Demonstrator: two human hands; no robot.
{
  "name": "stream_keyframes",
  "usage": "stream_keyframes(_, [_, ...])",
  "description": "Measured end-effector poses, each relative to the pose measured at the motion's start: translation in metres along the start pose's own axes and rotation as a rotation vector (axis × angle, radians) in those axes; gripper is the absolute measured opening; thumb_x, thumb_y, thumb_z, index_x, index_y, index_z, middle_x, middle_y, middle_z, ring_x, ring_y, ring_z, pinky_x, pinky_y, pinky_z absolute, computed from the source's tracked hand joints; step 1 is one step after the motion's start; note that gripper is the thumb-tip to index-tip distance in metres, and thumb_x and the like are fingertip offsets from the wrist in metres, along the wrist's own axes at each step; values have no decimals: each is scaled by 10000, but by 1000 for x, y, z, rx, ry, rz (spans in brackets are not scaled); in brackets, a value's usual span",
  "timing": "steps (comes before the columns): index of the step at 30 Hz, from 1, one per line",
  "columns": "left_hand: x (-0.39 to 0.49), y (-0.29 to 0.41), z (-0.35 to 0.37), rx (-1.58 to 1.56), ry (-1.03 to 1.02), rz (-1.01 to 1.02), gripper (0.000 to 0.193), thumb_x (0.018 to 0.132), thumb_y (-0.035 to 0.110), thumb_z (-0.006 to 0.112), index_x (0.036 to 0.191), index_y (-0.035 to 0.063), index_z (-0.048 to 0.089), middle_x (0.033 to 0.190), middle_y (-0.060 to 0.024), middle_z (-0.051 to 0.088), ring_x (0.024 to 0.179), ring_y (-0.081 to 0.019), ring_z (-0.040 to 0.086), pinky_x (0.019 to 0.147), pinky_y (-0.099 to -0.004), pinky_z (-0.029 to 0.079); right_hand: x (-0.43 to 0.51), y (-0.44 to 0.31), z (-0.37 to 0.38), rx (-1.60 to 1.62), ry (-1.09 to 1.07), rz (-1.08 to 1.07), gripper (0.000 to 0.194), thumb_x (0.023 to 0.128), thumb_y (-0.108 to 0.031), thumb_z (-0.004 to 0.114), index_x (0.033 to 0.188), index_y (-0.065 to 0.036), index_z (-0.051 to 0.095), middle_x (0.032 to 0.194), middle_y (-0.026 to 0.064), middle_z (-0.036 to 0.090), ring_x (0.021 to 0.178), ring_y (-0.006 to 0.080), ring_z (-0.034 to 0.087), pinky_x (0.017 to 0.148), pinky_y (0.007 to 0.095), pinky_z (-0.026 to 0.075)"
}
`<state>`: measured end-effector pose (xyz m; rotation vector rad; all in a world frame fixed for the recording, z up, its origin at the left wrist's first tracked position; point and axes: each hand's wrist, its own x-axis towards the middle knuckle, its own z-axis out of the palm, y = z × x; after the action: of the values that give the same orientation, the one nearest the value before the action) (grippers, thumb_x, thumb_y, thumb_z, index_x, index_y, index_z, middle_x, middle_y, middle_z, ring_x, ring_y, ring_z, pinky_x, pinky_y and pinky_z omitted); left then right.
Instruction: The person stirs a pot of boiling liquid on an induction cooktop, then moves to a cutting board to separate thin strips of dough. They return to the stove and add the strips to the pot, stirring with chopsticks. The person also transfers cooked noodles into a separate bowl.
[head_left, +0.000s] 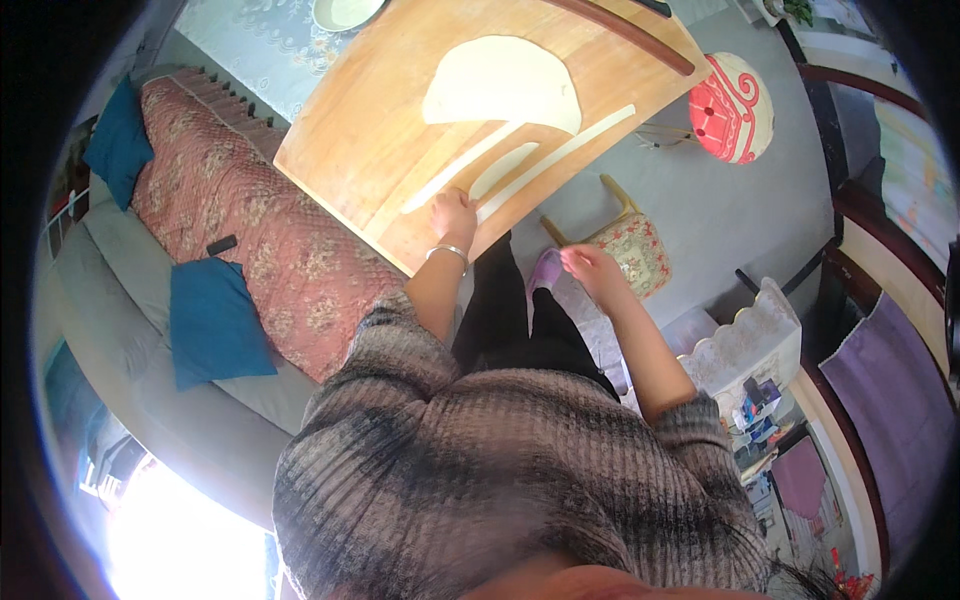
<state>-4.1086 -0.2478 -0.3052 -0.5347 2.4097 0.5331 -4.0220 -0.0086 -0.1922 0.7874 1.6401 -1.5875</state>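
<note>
A large rolled sheet of dough (502, 82) with a straight cut edge lies on the wooden board (337, 142). Below it are a long dough strip (461, 166), a shorter curved piece of dough (501, 171) and another long strip (559, 160) near the board's right edge. My left hand (454, 211), with a bracelet at the wrist, is at the lower ends of the curved piece and the right strip; its fingers are bent down and hide what they touch. Off the board's edge, my right hand (589, 268) hangs in the air with loosely curled fingers and nothing visible in it.
A brown rolling pin (622, 34) lies at the board's far right, with a dark handle (654, 7) beyond it. A pale bowl (346, 11) stands on the covered table (255, 52). A sofa (187, 292) is on the left; a cushioned chair (637, 255) and a round stool (731, 109) stand right.
</note>
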Motion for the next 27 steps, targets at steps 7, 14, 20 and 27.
stream_keyframes(7, [-41, 13, -48, -666, -387, 310, 209, 862, 142, 578, 974, 12, 459, 732, -99, 628, 677, -202, 620, 630, -299, 492, 103, -23, 57, 759, -171, 718, 483, 885, -443, 536, 1079, -1, 554, 917, 115, 623, 864, 206, 605, 808, 361, 485])
stream_keyframes(14, [-75, 4, -121, -792, -764, 60, 191, 870, 123, 559, 999, -4, 501, 739, -64, 617, 648, -121, 593, 579, -226, 468, 139, -35, 71, 631, 45, 5, 349, 952, -320, 431, 1073, -6, 524, 951, 97, 598, 901, 216, 584, 801, 338, 490])
stream_keyframes(20, [-62, -29, -154, -673, -752, -60, 152, 863, 156, 583, 871, 6, 607, 667, -1, 556, 541, -65, 480, 497, -191, 383, 113, -87, 14, 1258, 55, 29, 183, 917, -151, 528, 1055, -32, 523, 955, 55, 614, 887, 159, 601, 759, 305, 512])
stream_keyframes(27, [-57, -49, -147, -749, -645, 41, 144, 851, 144, 611, 848, 0, 613, 646, 7, 551, 541, -62, 466, 502, -193, 382, 108, -104, -31, 967, 228, -82, 123, 899, -182, 569, 935, -64, 575, 831, -1, 618, 692, 79, 582, 618, 204, 503])
